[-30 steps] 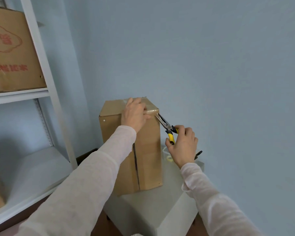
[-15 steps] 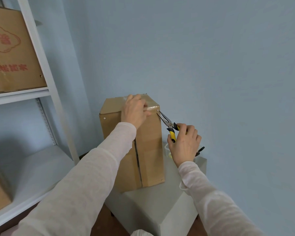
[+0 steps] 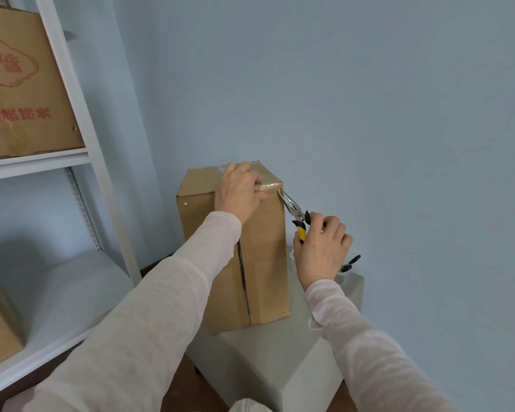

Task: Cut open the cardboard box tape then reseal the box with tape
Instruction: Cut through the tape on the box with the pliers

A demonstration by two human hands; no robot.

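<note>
**Head view: pliers tip at the taped top edge of the box**

1. Task item. The cardboard box (image 3: 262,263) stands upright on its end at the far left part of the desk (image 3: 268,352), with its base along the desk's left edge. A dark vertical seam runs down the face turned to the camera. Clear tape (image 3: 269,185) crosses the top of the box and folds over its upper right edge.

2. Left hand (image 3: 240,193). It lies over the top front edge of the box. The fingers are on the top panel and the thumb is on the front face. The grip holds the box.

3. Right hand (image 3: 320,248). It is raised beside the box's right face, above the desk's far right corner. The grip is wrapped round the yellow-and-black handles of the pliers (image 3: 292,208). The slim metal nose slopes up and to the left, and its tip touches the box at the taped upper right edge.

4. Surroundings. A white shelf unit (image 3: 81,114) stands to the left of the desk. A printed carton (image 3: 21,84) with red lettering sits on its upper shelf.
</note>
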